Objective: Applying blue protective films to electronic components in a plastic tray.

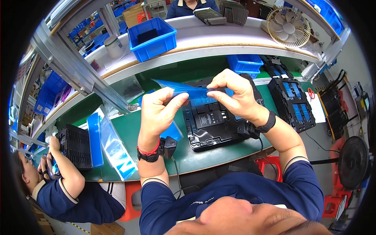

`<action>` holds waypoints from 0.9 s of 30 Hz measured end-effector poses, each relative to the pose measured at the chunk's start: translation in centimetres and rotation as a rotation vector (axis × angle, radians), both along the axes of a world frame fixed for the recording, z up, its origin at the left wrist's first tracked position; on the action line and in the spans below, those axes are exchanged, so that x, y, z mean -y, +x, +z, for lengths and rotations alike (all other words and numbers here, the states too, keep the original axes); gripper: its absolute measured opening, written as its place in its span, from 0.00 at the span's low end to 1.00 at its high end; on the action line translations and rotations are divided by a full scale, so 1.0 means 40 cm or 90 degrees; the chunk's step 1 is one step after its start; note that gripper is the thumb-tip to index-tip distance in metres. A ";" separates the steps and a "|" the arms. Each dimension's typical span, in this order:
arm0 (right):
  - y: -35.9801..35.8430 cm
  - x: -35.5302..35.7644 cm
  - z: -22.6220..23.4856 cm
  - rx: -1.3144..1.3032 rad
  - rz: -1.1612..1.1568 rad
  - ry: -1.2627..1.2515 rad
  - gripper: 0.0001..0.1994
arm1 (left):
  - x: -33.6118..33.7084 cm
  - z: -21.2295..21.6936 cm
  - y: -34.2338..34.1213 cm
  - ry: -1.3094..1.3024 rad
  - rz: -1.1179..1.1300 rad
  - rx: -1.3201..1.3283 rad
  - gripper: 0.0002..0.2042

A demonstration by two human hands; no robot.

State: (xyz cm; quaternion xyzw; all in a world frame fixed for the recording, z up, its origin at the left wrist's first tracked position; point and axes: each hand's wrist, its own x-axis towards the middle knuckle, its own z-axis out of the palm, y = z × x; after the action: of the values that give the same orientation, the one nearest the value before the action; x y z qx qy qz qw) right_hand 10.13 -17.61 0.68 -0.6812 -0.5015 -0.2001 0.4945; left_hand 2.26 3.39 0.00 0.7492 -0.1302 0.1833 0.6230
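Between my two hands stretches a sheet of translucent blue film (pixel 192 92), held up over the bench. My left hand (pixel 158 107) pinches it near its left part, thumb against fingers. At the other side my right hand (pixel 235 96) pinches it between thumb and forefinger. Under the film and my right hand, a black plastic case (pixel 205 137) with a labelled dark block (pixel 209 118) inside lies on the green bench (pixel 180 156). Part of the case is covered by my right hand and wrist. More blue film (pixel 172 132) rests just beyond my left wrist.
Clear plastic bags (pixel 115 145) and a blue strip (pixel 94 137) lie to the left, near a co-worker (pixel 66 188) beside stacked black trays (pixel 74 147). Black cases with blue pieces (pixel 293 103) and red scissors (pixel 311 93) are at right. A shelf holds a blue bin (pixel 154 49) and a fan (pixel 288 27).
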 end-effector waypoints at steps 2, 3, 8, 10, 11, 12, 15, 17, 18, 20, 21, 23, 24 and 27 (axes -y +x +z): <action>0.000 0.003 -0.003 0.018 -0.004 -0.002 0.06 | -0.001 0.007 -0.004 0.008 0.022 0.008 0.06; -0.003 0.007 0.001 0.026 -0.010 -0.004 0.06 | -0.005 0.019 -0.014 0.099 0.064 -0.009 0.08; -0.005 0.052 -0.022 -0.194 0.051 0.086 0.04 | -0.039 0.020 -0.010 0.156 0.174 0.062 0.17; 0.005 0.080 -0.031 -0.435 0.084 0.071 0.03 | -0.080 0.025 -0.009 0.127 0.219 0.111 0.16; 0.012 0.094 -0.036 -0.557 0.083 0.041 0.04 | -0.092 0.033 -0.017 0.072 0.231 0.098 0.15; 0.016 0.095 -0.044 -0.610 0.099 -0.008 0.06 | -0.100 0.039 -0.024 0.058 0.264 0.070 0.13; 0.015 0.087 -0.082 -0.705 0.082 -0.159 0.06 | -0.105 0.038 -0.031 0.048 0.286 0.078 0.08; 0.015 0.075 -0.105 -0.760 0.053 -0.188 0.06 | -0.087 0.044 -0.031 -0.096 0.210 0.055 0.09; 0.019 0.072 -0.113 -0.765 0.043 -0.204 0.06 | -0.096 0.044 -0.032 -0.037 0.185 0.053 0.11; 0.026 0.068 -0.117 -0.770 0.034 -0.220 0.05 | -0.081 0.046 -0.031 -0.070 0.181 0.038 0.11; 0.027 0.065 -0.116 -0.772 0.029 -0.237 0.06 | -0.076 0.047 -0.033 -0.103 0.178 0.023 0.11; 0.028 0.059 -0.113 -0.774 0.024 -0.254 0.06 | -0.092 0.037 -0.030 -0.088 0.170 0.027 0.11; 0.028 0.056 -0.111 -0.778 0.010 -0.260 0.06 | -0.096 0.035 -0.028 -0.073 0.160 0.031 0.12; 0.026 0.055 -0.107 -0.791 -0.010 -0.267 0.06 | -0.087 0.045 -0.034 -0.040 0.167 0.015 0.13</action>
State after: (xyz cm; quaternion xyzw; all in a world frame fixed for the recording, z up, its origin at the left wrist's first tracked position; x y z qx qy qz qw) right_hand 11.17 -19.81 -3.60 -0.7556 -0.1460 0.3290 0.5473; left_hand 0.91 6.86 1.79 0.7378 -0.0325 0.2759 0.6152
